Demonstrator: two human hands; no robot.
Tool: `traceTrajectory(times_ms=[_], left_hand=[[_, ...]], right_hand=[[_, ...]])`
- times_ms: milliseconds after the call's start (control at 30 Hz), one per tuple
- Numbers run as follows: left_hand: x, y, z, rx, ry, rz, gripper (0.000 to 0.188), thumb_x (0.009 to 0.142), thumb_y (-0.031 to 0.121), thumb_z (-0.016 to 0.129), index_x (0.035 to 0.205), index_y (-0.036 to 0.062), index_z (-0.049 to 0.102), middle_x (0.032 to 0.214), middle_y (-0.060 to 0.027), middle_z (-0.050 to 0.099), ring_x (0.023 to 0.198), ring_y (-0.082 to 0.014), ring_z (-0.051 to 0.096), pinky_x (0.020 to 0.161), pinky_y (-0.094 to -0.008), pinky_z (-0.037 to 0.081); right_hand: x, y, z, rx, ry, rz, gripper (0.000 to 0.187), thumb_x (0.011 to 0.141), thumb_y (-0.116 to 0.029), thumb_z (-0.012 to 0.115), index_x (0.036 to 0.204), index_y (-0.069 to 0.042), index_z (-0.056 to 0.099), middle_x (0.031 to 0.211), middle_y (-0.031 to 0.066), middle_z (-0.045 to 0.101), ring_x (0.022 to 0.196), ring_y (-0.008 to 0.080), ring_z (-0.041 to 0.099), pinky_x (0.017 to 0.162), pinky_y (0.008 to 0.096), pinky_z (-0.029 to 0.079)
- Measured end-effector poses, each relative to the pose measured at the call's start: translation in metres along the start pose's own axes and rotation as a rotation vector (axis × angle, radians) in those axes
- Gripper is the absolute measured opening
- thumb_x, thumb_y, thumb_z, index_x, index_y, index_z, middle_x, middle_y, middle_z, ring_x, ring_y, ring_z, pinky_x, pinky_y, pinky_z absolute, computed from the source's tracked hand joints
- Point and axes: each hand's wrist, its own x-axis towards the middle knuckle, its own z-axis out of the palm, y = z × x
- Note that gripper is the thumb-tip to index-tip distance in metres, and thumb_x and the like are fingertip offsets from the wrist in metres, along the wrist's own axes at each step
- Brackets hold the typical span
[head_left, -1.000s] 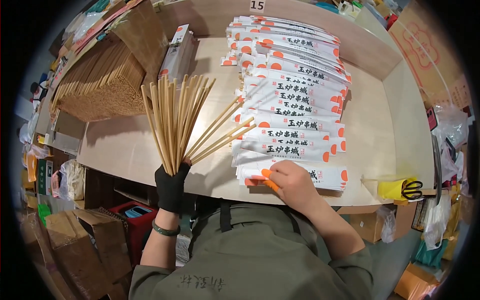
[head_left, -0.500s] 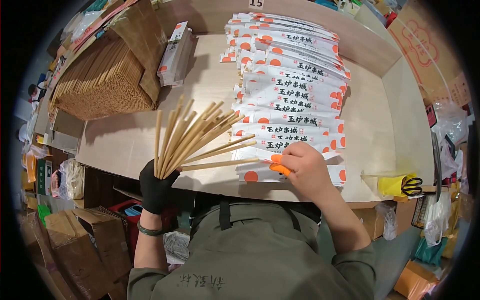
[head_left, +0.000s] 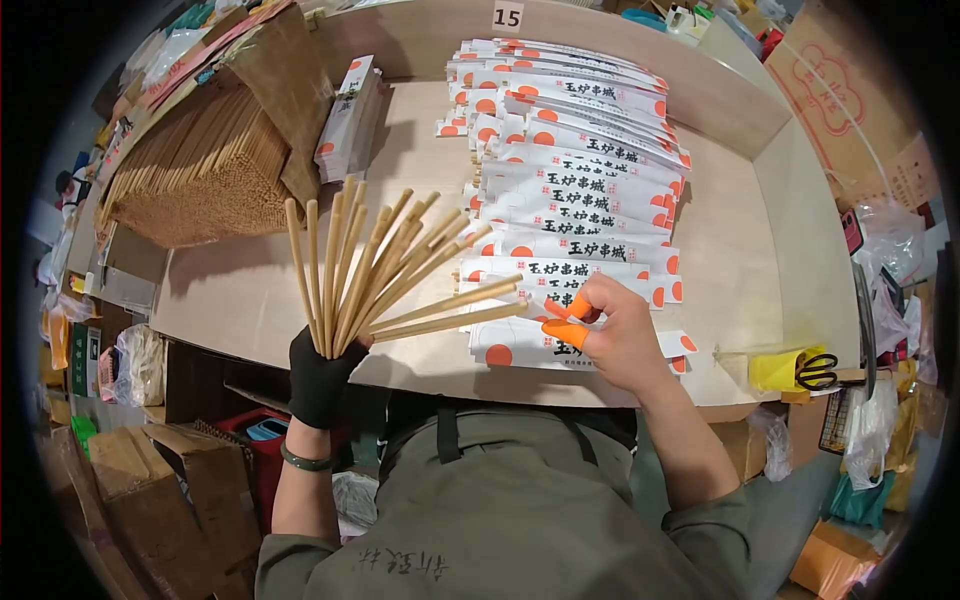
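My left hand (head_left: pixel 325 378), in a black fingerless glove, is closed round the lower ends of a fanned bundle of wooden chopsticks (head_left: pixel 375 270). Two of these sticks angle off to the right, their tips close to my right hand (head_left: pixel 615 330). Orange covers sit on the right thumb and forefinger, which pinch the white end of a paper chopstick sleeve (head_left: pixel 582 320); the hand hides part of it. Below and beyond it, overlapping white sleeves with orange dots and black lettering form a long stack (head_left: pixel 570 210), with chopstick ends showing along its left side.
An open cardboard box (head_left: pixel 290 120) packed with chopsticks stands at the left. Beside it lies a pile of sleeves (head_left: pixel 345 125). Black-handled scissors (head_left: pixel 818 372) rest in a yellow holder at the table's right edge. Low wooden walls (head_left: pixel 600 35) border the table's back and right.
The chopsticks in my left hand have fanned wider, some tips moving left. My right thumb and forefinger have shifted slightly at the sleeve's end. The view has tilted a little.
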Motion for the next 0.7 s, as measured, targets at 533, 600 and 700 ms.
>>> traceTrajectory(times_ms=[533,600,700], left_hand=[[0.019,0.04,0.09,-0.244,0.104,-0.014,0.032,0.086,0.034,0.068,0.094,0.0035,0.066,0.085,-0.0122,0.069,0.077,-0.0228,0.067,0.07,-0.0345,0.051],[0.014,0.041,0.076,-0.203,0.163,-0.057,0.032,0.085,0.035,0.069,0.09,0.0035,0.067,0.079,-0.0129,0.069,0.072,-0.0239,0.067,0.066,-0.0353,0.051],[0.013,0.037,0.077,-0.199,0.195,-0.159,0.027,0.083,0.029,0.072,0.093,0.0041,0.069,0.083,-0.0121,0.07,0.076,-0.0214,0.068,0.068,-0.0338,0.051]], right_hand=[[-0.002,-0.014,0.029,-0.713,0.242,-0.709,0.023,0.068,-0.01,0.07,0.088,0.0,0.066,0.078,0.0093,0.056,0.074,0.0276,0.057,0.068,0.0391,0.045],[-0.031,0.003,0.032,-0.642,-0.177,-0.727,0.025,0.066,-0.004,0.068,0.09,0.003,0.065,0.079,0.0107,0.055,0.073,0.028,0.056,0.066,0.038,0.045],[-0.037,0.038,0.045,-0.644,-0.032,-0.801,0.025,0.067,-0.001,0.065,0.091,0.005,0.064,0.078,0.0109,0.055,0.072,0.0276,0.056,0.062,0.0376,0.046]])
